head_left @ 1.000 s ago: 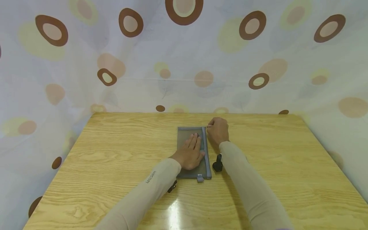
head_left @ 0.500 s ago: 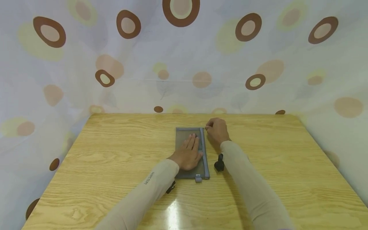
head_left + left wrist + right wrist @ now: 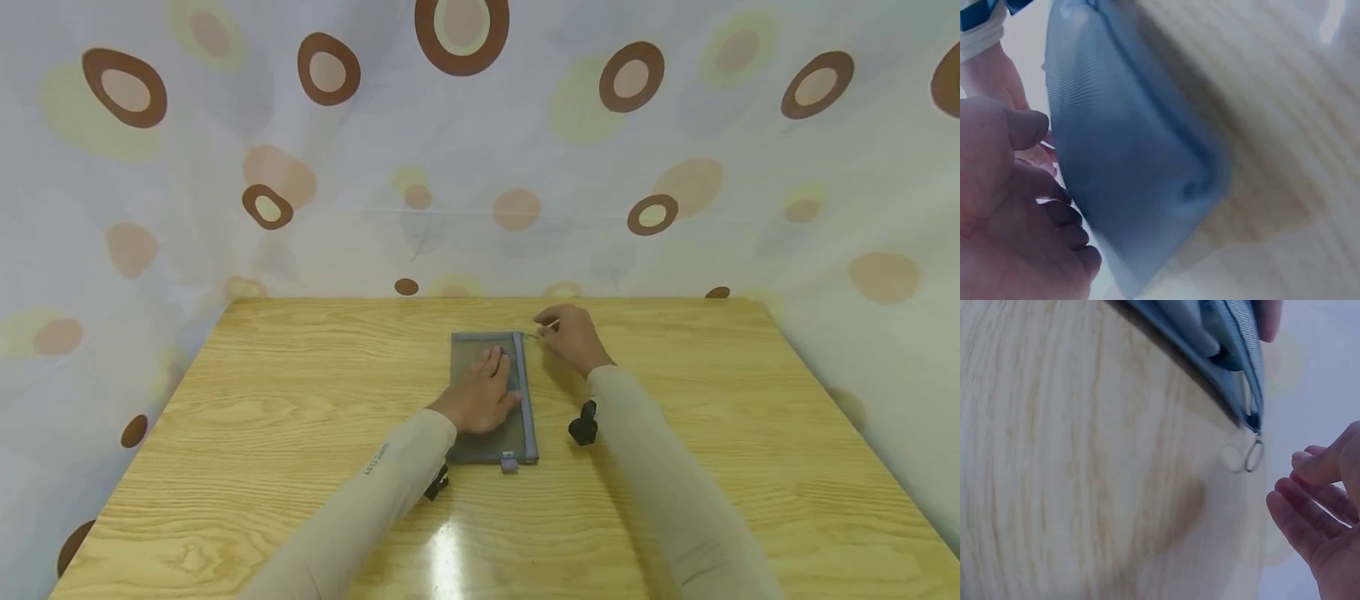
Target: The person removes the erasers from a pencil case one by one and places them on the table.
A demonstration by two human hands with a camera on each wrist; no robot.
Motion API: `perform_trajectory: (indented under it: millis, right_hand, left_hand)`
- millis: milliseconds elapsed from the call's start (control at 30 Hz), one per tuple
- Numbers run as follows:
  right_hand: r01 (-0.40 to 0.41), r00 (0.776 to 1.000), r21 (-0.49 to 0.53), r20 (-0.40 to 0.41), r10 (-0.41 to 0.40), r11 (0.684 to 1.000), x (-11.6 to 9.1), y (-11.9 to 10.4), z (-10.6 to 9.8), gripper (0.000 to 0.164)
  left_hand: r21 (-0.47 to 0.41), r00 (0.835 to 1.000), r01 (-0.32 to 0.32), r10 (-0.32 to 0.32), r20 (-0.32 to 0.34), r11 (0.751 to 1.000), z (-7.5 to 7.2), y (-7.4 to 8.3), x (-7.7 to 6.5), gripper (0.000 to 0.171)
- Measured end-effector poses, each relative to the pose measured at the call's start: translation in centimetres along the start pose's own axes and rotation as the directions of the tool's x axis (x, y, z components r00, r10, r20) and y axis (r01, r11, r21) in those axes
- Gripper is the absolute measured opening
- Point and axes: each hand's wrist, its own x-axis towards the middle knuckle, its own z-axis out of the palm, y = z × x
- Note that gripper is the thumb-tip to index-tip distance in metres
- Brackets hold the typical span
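A grey-blue zip pouch [image 3: 487, 448] with a mesh body lies on the wooden table in the head view, its zipper edge along the right. My left hand [image 3: 480, 397] rests over its middle, fingers extended. Just off the pouch's far right corner is my right hand [image 3: 573, 337], fingers loosely bent and holding nothing. In the right wrist view the ring-shaped zipper pull [image 3: 1254, 455] hangs at the pouch's end, apart from the right fingertips [image 3: 1300, 456]. The zipper gapes there, and a pale item [image 3: 1192, 328] shows inside; its kind is unclear.
The wooden table [image 3: 300, 392] reaches back to a patterned cloth [image 3: 465, 242] hanging behind and at both sides. A black wrist camera [image 3: 583, 425] sits at the right cuff, another [image 3: 437, 482] at the left.
My right hand has let go of the zipper pull and drawn slightly to the right, its fingers loosening. The left hand stays on the pouch. The head view has shifted a little.
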Motion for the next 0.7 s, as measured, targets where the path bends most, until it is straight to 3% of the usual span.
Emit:
perform_trajectory:
  millis: [133,333,467,700]
  right_hand:
    - [0.008,1.000,-0.006,-0.003,-0.008,1.000,-0.6,-0.3,-1.1,0.026]
    - [0.029,0.998,-0.022,-0.047,-0.030,0.999,-1.8,-0.4,-2.8,0.024]
    - [0.022,0.997,-0.035,-0.071,-0.025,0.999,-2.5,-0.1,-3.7,0.022]
    - [0.030,0.997,-0.023,-0.074,-0.031,0.999,-3.5,0.6,-4.7,0.022]
  left_hand:
    - [0.003,0.994,0.009,-0.009,-0.109,1.000,-0.8,0.2,0.1,0.065]
    - [-0.019,0.953,-0.039,0.031,-0.301,0.999,-1.6,1.1,0.9,0.040]
    - [-0.038,0.947,-0.004,-0.009,-0.320,0.999,-1.0,1.8,1.6,0.031]
    - [0.029,0.936,0.136,-0.119,-0.332,0.990,0.1,2.8,2.4,0.043]
